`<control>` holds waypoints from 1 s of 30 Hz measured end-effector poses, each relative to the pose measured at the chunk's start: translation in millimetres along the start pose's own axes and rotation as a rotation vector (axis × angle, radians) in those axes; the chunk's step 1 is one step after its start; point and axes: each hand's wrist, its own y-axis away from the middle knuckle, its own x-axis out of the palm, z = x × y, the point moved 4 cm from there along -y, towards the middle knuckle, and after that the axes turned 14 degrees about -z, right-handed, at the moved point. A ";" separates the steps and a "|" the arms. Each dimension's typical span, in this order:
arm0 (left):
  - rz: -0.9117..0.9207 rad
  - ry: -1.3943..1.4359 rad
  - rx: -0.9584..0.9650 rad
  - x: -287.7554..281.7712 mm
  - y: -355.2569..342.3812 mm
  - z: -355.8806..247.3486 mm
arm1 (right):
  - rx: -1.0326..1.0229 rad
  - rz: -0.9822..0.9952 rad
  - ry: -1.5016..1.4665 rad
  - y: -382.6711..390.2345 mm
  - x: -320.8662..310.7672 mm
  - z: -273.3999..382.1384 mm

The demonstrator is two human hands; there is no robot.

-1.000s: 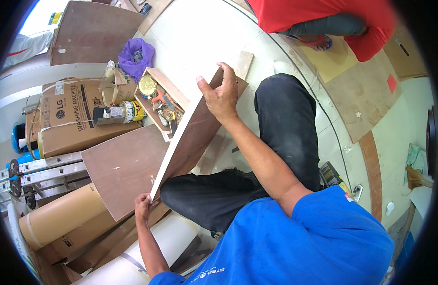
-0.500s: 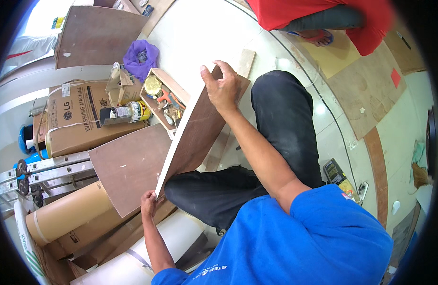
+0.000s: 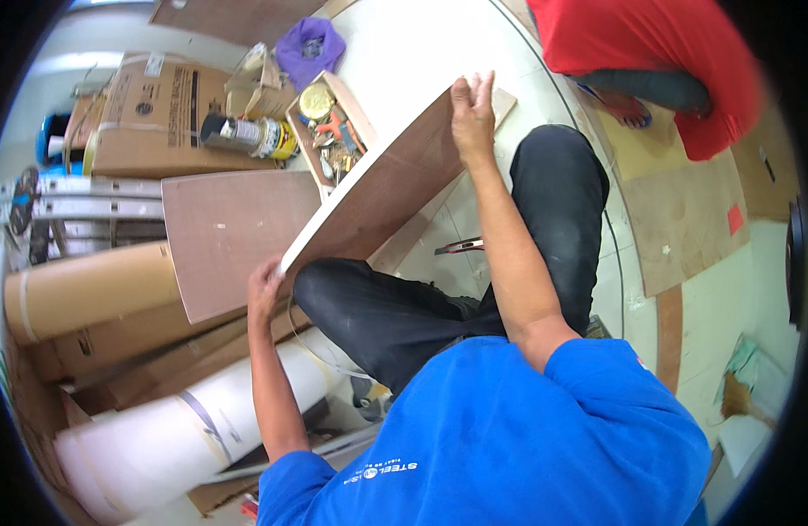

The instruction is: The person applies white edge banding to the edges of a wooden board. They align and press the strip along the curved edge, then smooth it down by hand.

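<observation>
A wooden board (image 3: 388,203) with a brown face and a pale long edge is held tilted across my bent legs. My left hand (image 3: 265,287) pinches its near left corner, beside my left knee. At the far right end, my right hand (image 3: 472,123) grips the board, the thumb on top and the fingers partly hidden over the edge. Beyond the pale edge lies an open wooden box (image 3: 311,147) of tools and scraps, including an orange-handled tool (image 3: 338,131) and a round tin (image 3: 316,102). A utility knife (image 3: 459,246) rests on the floor between the board and my right leg.
Another brown panel (image 3: 237,230) lies at left, near a ladder (image 3: 106,207), cardboard rolls (image 3: 97,285) and a white roll (image 3: 150,451). A can (image 3: 268,138) lies by a large carton (image 3: 159,110). A person in red (image 3: 645,66) is at far right beside a plywood sheet (image 3: 684,219).
The board has swung clockwise, its far end moving right with my right hand. That hand's spread fingers have drawn closer together. The utility knife has come into clear sight as the view shifted.
</observation>
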 end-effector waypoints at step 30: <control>-0.649 -0.458 0.535 121.8 -15.2 -107.3 | -1.195 0.954 0.599 148.8 96.0 29.8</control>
